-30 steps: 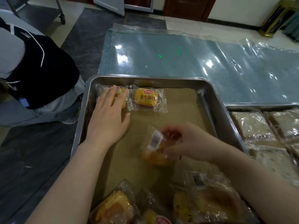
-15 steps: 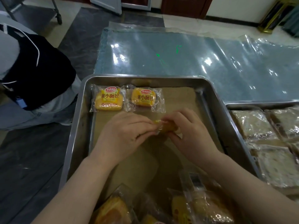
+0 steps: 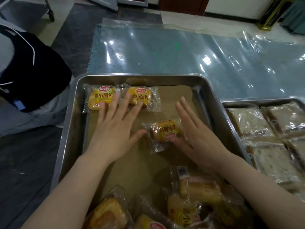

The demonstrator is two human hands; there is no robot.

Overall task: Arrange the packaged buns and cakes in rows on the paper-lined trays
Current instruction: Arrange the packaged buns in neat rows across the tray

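Buns in clear wrappers lie heaped (image 3: 189, 205) at the near end of the metal tray (image 3: 66, 138), overlapping one another on the brown paper (image 3: 132, 166) that lines it. Just beyond the heap, both forearms reach up over the paper. A single wrapped bun (image 3: 165, 131) lies near the middle of the tray, turned sideways so its printed label runs up and down, and it sits between the two hands. The left hand (image 3: 115, 129) is flat and spread wide, palm down; its thumb tip comes just beside the near-left edge of that wrapper, though whether it touches cannot be told. The right hand (image 3: 196, 134) is also open, fingers straight and together, set on the bun's right side with the thumb touching the wrapper's near edge. Neither hand pinches anything. Farther up the tray, two more wrapped buns lie side by side along the far rim: the left bun (image 3: 99, 99) and the right bun (image 3: 140, 96), with the left hand's fingertips resting over their near edges. To the right of the tray a second tray (image 3: 257, 101) holds wrapped pale cakes (image 3: 250, 121) in rows. Beyond both trays stretches clear plastic sheeting (image 3: 181, 52) over a blue surface.
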